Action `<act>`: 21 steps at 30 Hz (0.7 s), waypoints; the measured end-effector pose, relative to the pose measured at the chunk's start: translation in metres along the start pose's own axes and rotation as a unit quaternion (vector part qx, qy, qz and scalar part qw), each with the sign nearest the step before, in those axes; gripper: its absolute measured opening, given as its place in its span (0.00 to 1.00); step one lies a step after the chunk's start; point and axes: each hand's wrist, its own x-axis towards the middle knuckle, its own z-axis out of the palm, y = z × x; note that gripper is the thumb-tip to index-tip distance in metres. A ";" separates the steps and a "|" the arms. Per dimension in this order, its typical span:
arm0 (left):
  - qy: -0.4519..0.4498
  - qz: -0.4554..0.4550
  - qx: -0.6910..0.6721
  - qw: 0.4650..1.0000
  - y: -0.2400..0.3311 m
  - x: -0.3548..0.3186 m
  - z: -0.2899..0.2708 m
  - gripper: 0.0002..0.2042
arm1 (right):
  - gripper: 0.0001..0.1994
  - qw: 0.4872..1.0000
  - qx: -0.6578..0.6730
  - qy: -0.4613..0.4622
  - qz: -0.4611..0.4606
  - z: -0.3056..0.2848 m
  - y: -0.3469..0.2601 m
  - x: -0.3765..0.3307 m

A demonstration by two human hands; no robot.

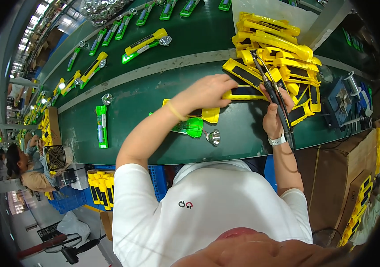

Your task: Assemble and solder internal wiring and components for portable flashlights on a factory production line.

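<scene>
My left hand (210, 92) reaches across the green bench with its fingers closed on the end of a yellow plastic casing (245, 91) that has a black panel. In my right hand (275, 115) is a soldering iron (283, 116) with a black handle, its metal tip pointing up toward a heap of yellow casings (283, 42). Partly hidden under my left forearm lie another yellow casing (211, 115) and a green flashlight body (193, 127). A silver reflector (213, 137) sits beside that body, near the bench's front edge.
A green flashlight body (102, 127) with a reflector lies to the left. Beyond a grey rail, several flashlight parts lie along a green surface (190, 38). At right stand a blue box-shaped unit (339, 102) and a wire spool (353, 84). Another person (25, 167) sits at far left.
</scene>
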 end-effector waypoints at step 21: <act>0.178 0.022 0.110 0.978 -0.021 -0.156 -0.054 0.11 | 0.18 0.965 0.098 -0.091 0.225 0.056 -0.017 0.005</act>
